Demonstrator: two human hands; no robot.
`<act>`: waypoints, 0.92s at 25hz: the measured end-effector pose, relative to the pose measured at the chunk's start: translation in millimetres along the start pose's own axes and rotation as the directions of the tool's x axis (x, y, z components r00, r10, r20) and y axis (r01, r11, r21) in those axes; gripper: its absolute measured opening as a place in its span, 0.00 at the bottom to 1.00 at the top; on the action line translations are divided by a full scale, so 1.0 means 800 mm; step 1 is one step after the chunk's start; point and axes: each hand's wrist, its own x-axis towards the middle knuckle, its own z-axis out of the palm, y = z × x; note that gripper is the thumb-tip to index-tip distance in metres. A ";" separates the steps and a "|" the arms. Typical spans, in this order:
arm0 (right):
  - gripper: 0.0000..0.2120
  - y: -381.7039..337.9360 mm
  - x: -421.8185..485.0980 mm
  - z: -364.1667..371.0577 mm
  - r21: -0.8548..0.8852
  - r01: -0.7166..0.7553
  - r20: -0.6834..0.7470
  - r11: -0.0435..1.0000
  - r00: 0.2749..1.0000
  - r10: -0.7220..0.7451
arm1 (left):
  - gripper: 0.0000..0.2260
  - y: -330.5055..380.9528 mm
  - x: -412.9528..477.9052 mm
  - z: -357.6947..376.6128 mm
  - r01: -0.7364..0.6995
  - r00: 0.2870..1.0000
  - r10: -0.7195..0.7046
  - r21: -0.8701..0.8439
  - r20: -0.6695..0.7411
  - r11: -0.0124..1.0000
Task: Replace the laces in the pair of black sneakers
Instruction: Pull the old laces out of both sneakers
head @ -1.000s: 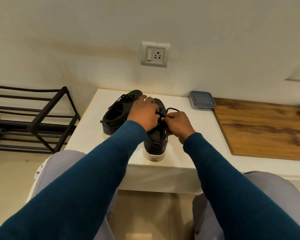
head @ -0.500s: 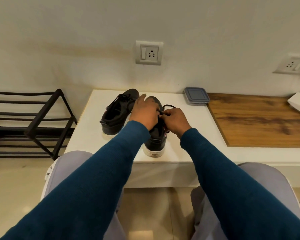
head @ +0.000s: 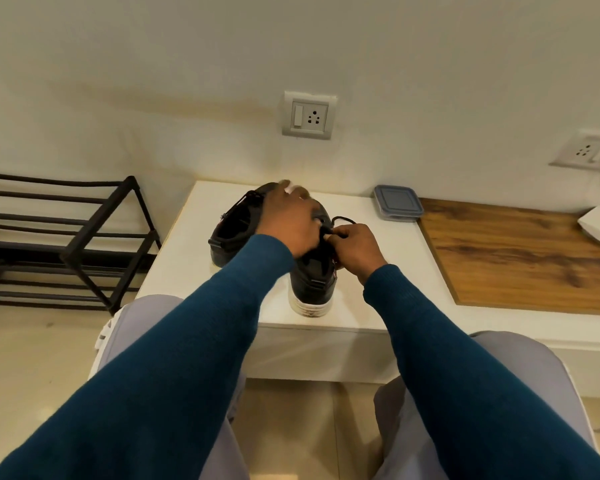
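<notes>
Both black sneakers stand on the white table (head: 187, 258), toes toward the wall. The far sneaker (head: 231, 233) sits on the left with its opening facing you and laces showing near its front. The near sneaker (head: 312, 282) stands just beside it on the right, its white-soled heel close to the table's front edge.

Your left hand (head: 288, 223) lies over the near sneaker's upper, fingers stretched forward and blurred. Whether its thumb grips anything cannot be told. Your right hand (head: 355, 249) is curled, thumb and forefinger pinched on the black lace (head: 343, 220), which loops up just beyond the knuckles. The two hands meet at the lace.

At the back of the table, well apart from the sneakers, sits a container (head: 397, 203) with a grey lid. A wooden board (head: 520, 251) lies to its right. A black shoe rack (head: 84, 237) stands on the floor left of the table. A wall socket (head: 309, 115) is set in the wall above the sneakers.
</notes>
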 end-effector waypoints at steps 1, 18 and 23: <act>0.08 0.001 0.000 -0.002 -0.008 0.012 0.002 1.000 1.000 -0.012 | 0.16 0.012 -0.001 0.008 -0.066 0.994 0.055 0.108 0.099 0.992; 0.08 0.003 0.005 0.000 -0.073 0.028 0.016 0.997 1.000 -0.027 | 0.11 0.027 0.002 0.022 -0.058 0.995 0.040 0.194 0.093 0.979; 0.11 0.003 0.005 -0.001 -0.085 0.033 0.014 0.996 0.999 -0.032 | 0.09 -0.016 0.009 -0.019 0.341 0.876 -0.458 -0.475 -0.154 0.811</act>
